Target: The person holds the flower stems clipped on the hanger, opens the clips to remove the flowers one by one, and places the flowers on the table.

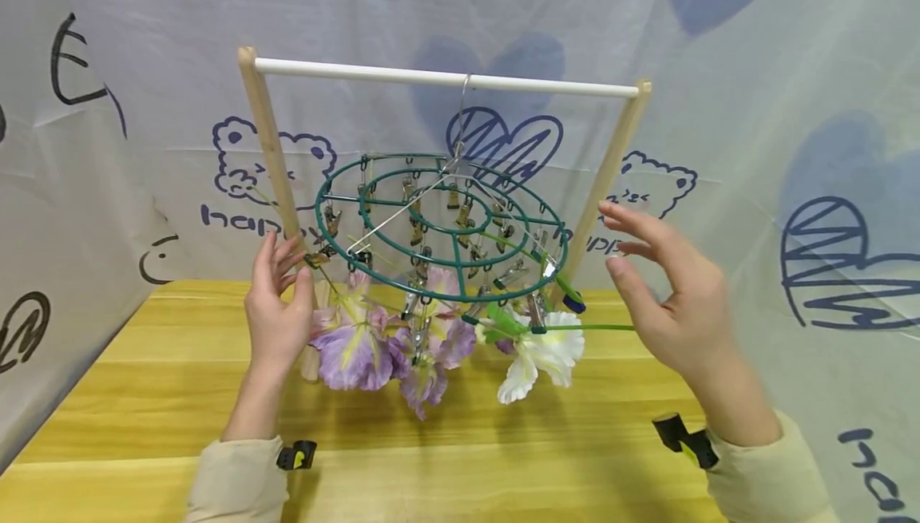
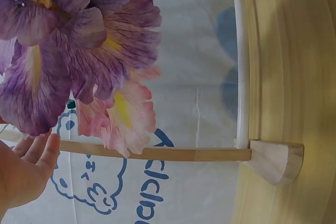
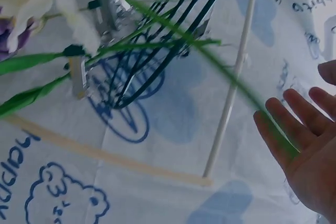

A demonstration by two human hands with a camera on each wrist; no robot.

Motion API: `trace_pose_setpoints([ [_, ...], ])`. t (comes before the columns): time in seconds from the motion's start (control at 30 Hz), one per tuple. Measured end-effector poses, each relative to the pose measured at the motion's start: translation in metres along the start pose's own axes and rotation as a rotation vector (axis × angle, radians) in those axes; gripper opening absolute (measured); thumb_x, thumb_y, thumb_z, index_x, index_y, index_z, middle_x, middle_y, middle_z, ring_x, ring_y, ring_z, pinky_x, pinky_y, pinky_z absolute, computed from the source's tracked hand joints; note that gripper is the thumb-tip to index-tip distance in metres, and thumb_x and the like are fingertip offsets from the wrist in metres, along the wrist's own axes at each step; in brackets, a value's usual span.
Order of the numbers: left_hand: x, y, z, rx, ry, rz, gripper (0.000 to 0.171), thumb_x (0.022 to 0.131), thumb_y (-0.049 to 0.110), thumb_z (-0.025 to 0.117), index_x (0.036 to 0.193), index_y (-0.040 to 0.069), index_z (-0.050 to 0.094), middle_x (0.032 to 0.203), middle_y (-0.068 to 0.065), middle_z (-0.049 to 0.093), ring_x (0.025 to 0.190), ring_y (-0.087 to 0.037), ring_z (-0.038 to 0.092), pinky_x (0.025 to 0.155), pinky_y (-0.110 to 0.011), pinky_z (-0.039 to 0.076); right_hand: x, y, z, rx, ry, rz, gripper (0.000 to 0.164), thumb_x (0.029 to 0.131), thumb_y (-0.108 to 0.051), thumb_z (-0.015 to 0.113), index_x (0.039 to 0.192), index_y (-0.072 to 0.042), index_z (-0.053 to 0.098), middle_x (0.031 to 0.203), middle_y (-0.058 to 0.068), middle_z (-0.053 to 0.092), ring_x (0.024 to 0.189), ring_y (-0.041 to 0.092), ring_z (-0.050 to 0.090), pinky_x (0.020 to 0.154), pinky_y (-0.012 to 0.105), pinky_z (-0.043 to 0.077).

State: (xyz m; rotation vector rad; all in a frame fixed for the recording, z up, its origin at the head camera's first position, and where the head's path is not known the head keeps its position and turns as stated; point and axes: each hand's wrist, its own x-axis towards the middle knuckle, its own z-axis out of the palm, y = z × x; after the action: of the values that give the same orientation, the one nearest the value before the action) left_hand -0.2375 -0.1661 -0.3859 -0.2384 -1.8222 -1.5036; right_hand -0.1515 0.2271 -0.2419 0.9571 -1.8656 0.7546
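A round green clip hanger [image 1: 460, 287] with several metal clips hangs by its hook, artificial flowers clipped below it. Left of the ring is my left hand [image 1: 279, 315], fingers loosely bent and gripping nothing, close to a clip [image 1: 319, 256] at the rim. Purple-pink flowers [image 1: 355, 355] hang beside that hand and fill the upper left wrist view. My right hand [image 1: 676, 299] is raised at the right, fingers spread and apart from the ring. A green stem [image 1: 592, 327] reaches from the white flower [image 1: 535, 359] toward its palm; in the right wrist view the blurred stem crosses the fingers.
A stand with a white crossbar [image 1: 359, 70] and wooden posts [image 1: 611, 164] carries the hanger. Beneath is a yellow wood-grain table [image 1: 431, 475]. Behind hangs a pale sheet [image 1: 812, 92] with blue hearts and bear drawings. A wooden foot [image 2: 275, 161] shows in the left wrist view.
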Motion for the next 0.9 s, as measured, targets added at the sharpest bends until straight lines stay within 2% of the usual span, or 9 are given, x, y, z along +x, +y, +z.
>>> trace_pose_setpoints([
  [0.13, -0.001, 0.001, -0.001, -0.008, 0.0, -0.007, 0.063, 0.099, -0.011, 0.055, 0.158, 0.0, 0.036, 0.145, -0.016, 0.06, 0.131, -0.034, 0.059, 0.104, -0.021, 0.05, 0.006, -0.015, 0.011, 0.0, -0.07, -0.059, 0.053, 0.109, -0.037, 0.055, 0.135, 0.009, 0.06, 0.135, 0.019, 0.067, 0.125, 0.019, 0.064, 0.101, 0.021, 0.053],
  [0.33, -0.001, 0.002, 0.0, -0.035, -0.016, -0.001, 0.064, 0.099, -0.012, 0.054, 0.158, 0.002, 0.037, 0.143, -0.017, 0.062, 0.128, -0.036, 0.06, 0.103, -0.017, 0.049, 0.01, -0.035, 0.032, 0.046, -0.152, -0.126, 0.051, 0.11, -0.033, 0.053, 0.138, 0.009, 0.058, 0.138, 0.021, 0.065, 0.131, 0.026, 0.061, 0.111, 0.033, 0.049],
  [0.4, -0.001, 0.003, 0.0, -0.041, -0.023, -0.009, 0.063, 0.099, -0.011, 0.054, 0.158, 0.002, 0.036, 0.143, -0.016, 0.062, 0.128, -0.032, 0.061, 0.103, -0.018, 0.049, 0.012, -0.041, 0.039, 0.079, -0.165, -0.148, 0.049, 0.11, -0.031, 0.053, 0.138, 0.01, 0.057, 0.139, 0.021, 0.064, 0.132, 0.029, 0.06, 0.114, 0.037, 0.047],
  [0.63, -0.003, 0.002, 0.0, -0.05, -0.023, -0.026, 0.055, 0.103, -0.006, 0.055, 0.156, -0.002, 0.039, 0.137, -0.02, 0.064, 0.117, 0.002, 0.059, 0.101, -0.017, 0.049, 0.013, -0.058, 0.063, 0.171, -0.216, -0.163, 0.044, 0.109, -0.026, 0.054, 0.139, 0.007, 0.056, 0.141, 0.019, 0.062, 0.132, 0.032, 0.059, 0.115, 0.039, 0.047],
  [0.9, -0.003, 0.006, -0.001, -0.043, 0.001, -0.025, 0.046, 0.105, -0.001, 0.057, 0.149, -0.007, 0.045, 0.128, -0.023, 0.067, 0.11, 0.003, 0.06, 0.095, -0.016, 0.049, 0.009, -0.074, 0.095, 0.262, -0.228, -0.193, 0.04, 0.102, -0.011, 0.061, 0.137, 0.008, 0.057, 0.139, 0.021, 0.063, 0.129, 0.033, 0.06, 0.112, 0.043, 0.049],
])
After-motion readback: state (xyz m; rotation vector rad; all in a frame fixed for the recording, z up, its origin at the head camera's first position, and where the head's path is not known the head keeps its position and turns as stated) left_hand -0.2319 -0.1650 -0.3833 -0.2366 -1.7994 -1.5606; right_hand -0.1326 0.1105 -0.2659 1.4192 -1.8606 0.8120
